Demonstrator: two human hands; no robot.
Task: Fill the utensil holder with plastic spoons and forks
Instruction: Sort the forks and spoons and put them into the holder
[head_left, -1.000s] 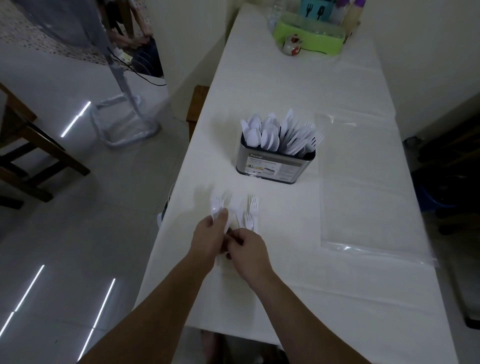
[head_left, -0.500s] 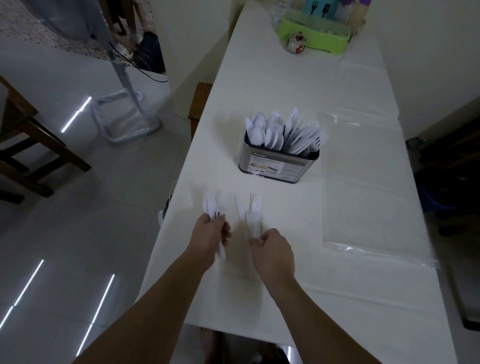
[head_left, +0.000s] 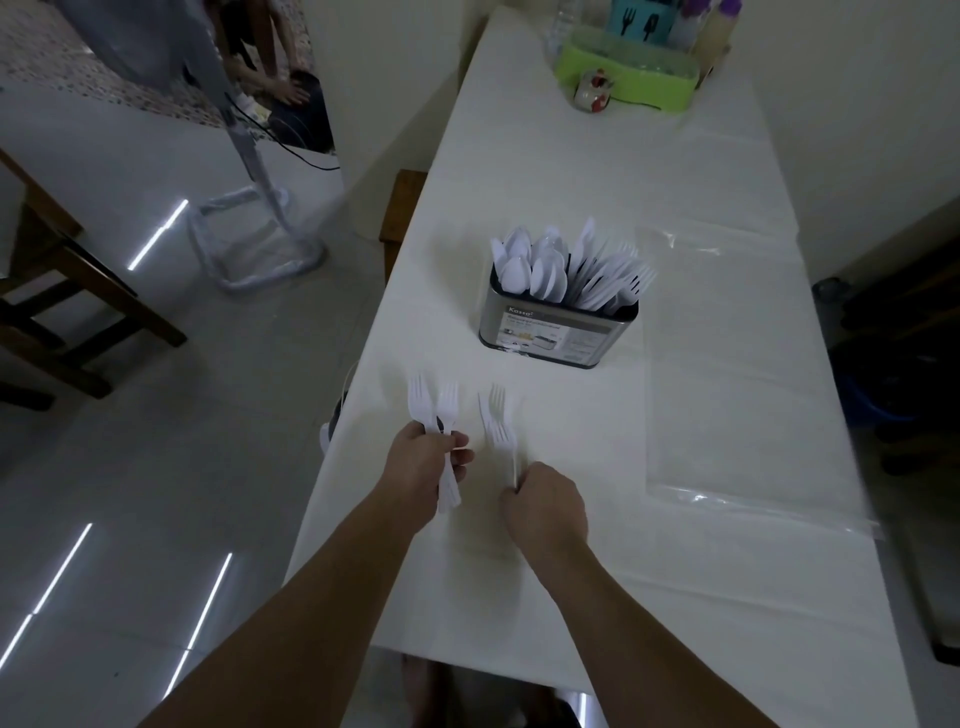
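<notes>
Left hand: the left hand (head_left: 422, 465) is gripping a small bunch of white plastic forks (head_left: 434, 413) by the handles, fingers curled round them; two tined heads are showing clearly above the knuckles, and handle ends are poking out below the fingers.
Right hand: the right hand (head_left: 545, 501) is curling at the handle ends of a second cluster of forks (head_left: 496, 418), which is lying on the table just right of the left hand's bunch; whether the fingers are actually pinching a handle cannot be told.
Second cluster count: at least two fork heads are overlapping there; the exact number is too blurred to tell.
Utensil holder: the metal utensil holder (head_left: 558, 332) is standing upright on the table beyond both hands, well apart from them, with a printed label facing the camera.
Holder contents: spoons (head_left: 527, 265) are filling its left side, bowls up; forks (head_left: 613, 280) are leaning in its right side, too many and too overlapped to count.
Table: the long white-covered table (head_left: 571, 171) is carrying one clear plastic sheet (head_left: 727, 364) to the right of the holder.
Far end: one green tray (head_left: 631, 78) and one small teapot (head_left: 592, 91) are sitting there.
</notes>
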